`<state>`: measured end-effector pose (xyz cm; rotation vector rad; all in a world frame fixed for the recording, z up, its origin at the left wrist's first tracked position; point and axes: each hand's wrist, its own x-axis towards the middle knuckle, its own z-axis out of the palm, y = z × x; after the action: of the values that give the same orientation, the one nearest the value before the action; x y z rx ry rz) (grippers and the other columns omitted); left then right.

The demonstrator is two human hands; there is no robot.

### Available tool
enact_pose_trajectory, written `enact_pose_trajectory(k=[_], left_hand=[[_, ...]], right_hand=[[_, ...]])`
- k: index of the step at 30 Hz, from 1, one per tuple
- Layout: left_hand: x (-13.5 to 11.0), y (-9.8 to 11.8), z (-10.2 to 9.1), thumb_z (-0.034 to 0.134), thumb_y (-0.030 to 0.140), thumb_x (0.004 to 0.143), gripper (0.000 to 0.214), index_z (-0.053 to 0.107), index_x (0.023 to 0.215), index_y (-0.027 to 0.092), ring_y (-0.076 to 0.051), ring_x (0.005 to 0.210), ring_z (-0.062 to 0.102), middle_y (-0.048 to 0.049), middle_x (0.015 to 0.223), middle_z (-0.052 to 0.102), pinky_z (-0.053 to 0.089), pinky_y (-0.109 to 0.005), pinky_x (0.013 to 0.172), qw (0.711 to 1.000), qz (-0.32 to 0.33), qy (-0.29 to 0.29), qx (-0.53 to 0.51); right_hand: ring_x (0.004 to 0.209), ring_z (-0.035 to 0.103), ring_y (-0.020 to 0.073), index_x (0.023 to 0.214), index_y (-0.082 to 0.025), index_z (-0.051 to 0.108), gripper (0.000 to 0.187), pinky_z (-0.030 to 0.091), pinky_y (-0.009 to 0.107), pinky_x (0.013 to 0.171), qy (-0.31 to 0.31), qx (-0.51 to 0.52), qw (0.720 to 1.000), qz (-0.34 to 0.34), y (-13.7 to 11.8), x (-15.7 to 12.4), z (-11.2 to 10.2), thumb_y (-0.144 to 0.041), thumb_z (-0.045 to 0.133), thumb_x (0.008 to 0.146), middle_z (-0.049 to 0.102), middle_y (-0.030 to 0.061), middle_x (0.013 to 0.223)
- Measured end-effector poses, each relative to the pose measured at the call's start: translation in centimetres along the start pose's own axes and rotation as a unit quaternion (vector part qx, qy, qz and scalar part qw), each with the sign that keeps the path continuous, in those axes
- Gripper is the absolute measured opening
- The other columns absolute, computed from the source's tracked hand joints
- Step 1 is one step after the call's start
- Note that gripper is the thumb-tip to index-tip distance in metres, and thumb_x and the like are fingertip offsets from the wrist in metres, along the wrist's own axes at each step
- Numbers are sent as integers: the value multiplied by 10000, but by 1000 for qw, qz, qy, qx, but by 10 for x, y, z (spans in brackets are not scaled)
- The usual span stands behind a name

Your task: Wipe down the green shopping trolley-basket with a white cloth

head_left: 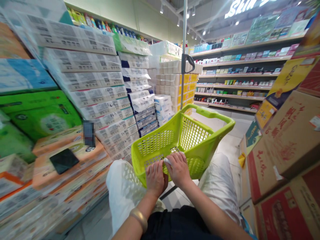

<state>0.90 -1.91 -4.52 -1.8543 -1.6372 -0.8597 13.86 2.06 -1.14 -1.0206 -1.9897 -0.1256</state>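
Observation:
A lime-green plastic shopping basket (200, 133) on wheels stands between my knees, tilted. My left hand (156, 178) is closed over its near rim, fingers on top and thumb hidden below. Beside it my right hand (178, 168) presses on the same rim, fingers bent and together. A bit of white cloth or tissue (168, 161) shows under the right fingers; most of it is hidden. The two hands nearly touch. A perforated wall and a long handle opening are at the basket's far end.
Stacked tissue packs (100, 90) rise on the left. A dark flat object (64, 161) and a blurred-out upright one lie on orange packs (92, 160). Cardboard cartons (285, 133) wall the right side. A grey pole (183, 86) stands behind the basket, with shelves (232, 71) farther back.

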Motion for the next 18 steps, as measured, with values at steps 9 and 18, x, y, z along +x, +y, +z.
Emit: enact_pose_trajectory(k=[9,18], left_hand=[[1,1,2,498,163,727,436,566,1156,122,-268,998,550,-133,1038,640,356,-421,918,1000,-8,-3,11],[3,3,-4,536,158,695,509,545,1203,122,-276,991,536,-126,1057,633,353,-413,914,1000,-9,-14,4]], right_hand=[[968,503,200,915,-232,595,146,258,384,1057,18,-8,999,27,-7,3,4,-291,464,943,622,35,907],[960,512,205,949,-224,612,168,266,381,1051,31,-58,997,43,27,13,-14,-294,459,948,633,46,906]])
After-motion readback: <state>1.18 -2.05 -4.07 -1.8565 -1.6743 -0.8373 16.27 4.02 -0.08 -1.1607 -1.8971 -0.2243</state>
